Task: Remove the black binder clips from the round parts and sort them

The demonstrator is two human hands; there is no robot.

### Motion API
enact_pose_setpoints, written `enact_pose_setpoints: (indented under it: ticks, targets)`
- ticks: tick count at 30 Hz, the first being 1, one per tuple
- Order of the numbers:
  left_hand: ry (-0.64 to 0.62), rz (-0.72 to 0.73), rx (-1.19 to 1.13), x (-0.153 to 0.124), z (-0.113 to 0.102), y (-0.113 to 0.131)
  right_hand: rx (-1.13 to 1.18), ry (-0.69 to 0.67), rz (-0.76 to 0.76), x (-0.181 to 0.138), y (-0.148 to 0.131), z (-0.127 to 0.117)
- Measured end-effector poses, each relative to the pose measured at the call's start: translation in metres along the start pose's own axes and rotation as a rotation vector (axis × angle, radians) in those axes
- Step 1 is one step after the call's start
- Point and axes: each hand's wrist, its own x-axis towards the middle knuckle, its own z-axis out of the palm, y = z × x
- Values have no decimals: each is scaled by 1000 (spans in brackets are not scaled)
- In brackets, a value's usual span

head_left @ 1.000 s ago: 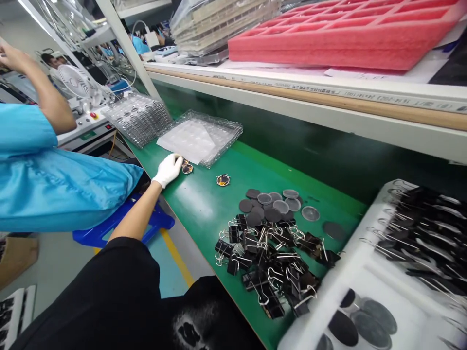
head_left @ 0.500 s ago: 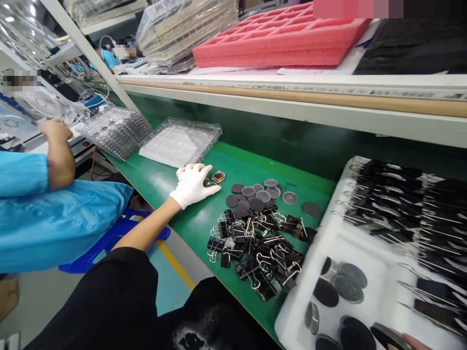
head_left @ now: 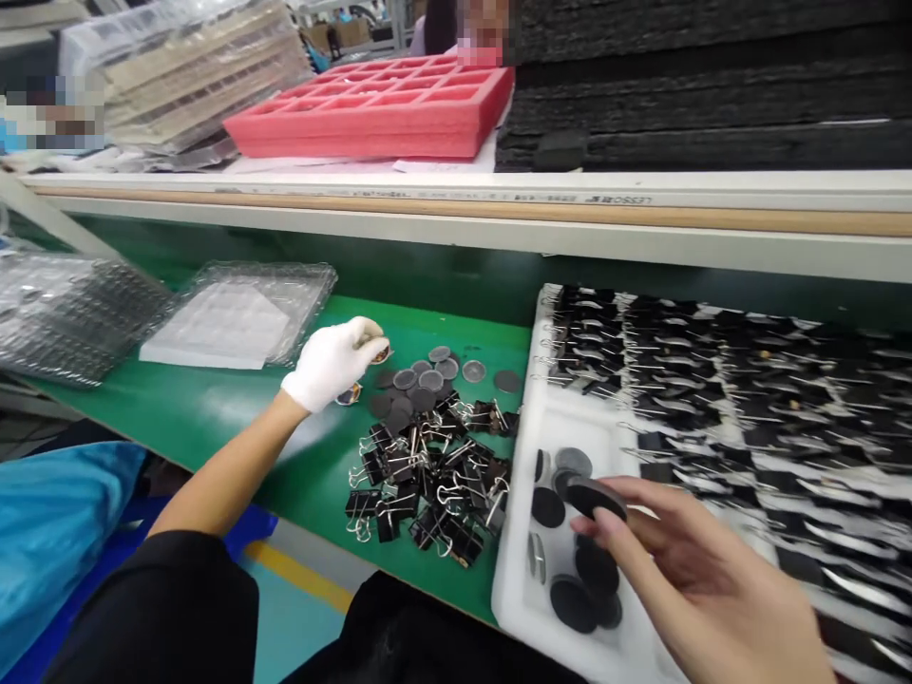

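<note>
My left hand point(head_left: 332, 362), in a white glove, rests on the green bench top and pinches a small round gold-and-black part point(head_left: 381, 353). A second such part point(head_left: 349, 394) lies just under the hand. Beside it sit grey and black round discs point(head_left: 427, 376) and a heap of black binder clips point(head_left: 427, 475). My bare right hand point(head_left: 702, 589) holds a dark round disc point(head_left: 597, 496) by its edge above the white tray point(head_left: 514, 579), where more discs point(head_left: 570, 598) lie.
Rows of clipped parts point(head_left: 727, 380) fill the white tray's right side. Clear blister trays point(head_left: 235, 318) and a stack of darker ones point(head_left: 64, 318) lie at the left. The shelf above carries a pink foam tray point(head_left: 377, 114) and black foam sheets point(head_left: 712, 85). A co-worker's blue sleeve point(head_left: 49, 532) shows at lower left.
My left hand slid right from the blister tray to the discs, bringing the small round parts. My right hand has come into view holding a disc. The camera turned right.
</note>
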Motion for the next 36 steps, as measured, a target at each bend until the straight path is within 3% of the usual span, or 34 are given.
enact_pose_setpoints:
  ticks: [2,3,7,10,15,18,21,24,27,31,36]
  targets:
    - [49,120,-214,-12,0,41,-13,-16,0,4,-10,10]
    - [-29,190,-344,-19,1,63,-37,18,-61,7,-13,15]
    - [-413,399,-660,-40,7,128,-344,138,-629,15,-13,26]
    - [-579,381,-815,-42,13,143,-611,60,-876,18,-6,22]
    - [-670,420,-880,-29,13,134,-808,-32,-920,24,4,22]
    - [-722,452,-879,-24,11,130,-604,31,-748,27,6,31]
    - [-695,532,-796,-24,14,129,-190,94,-402,27,3,38]
    - [-520,697,-657,-27,20,130,77,48,-84,28,0,39]
    - [-358,837,-528,-20,23,126,239,-14,110,35,2,33]
    - [-201,733,-148,5,20,113,507,68,320,47,7,24]
    - [-399,858,401,12,35,104,621,91,443,51,11,19]
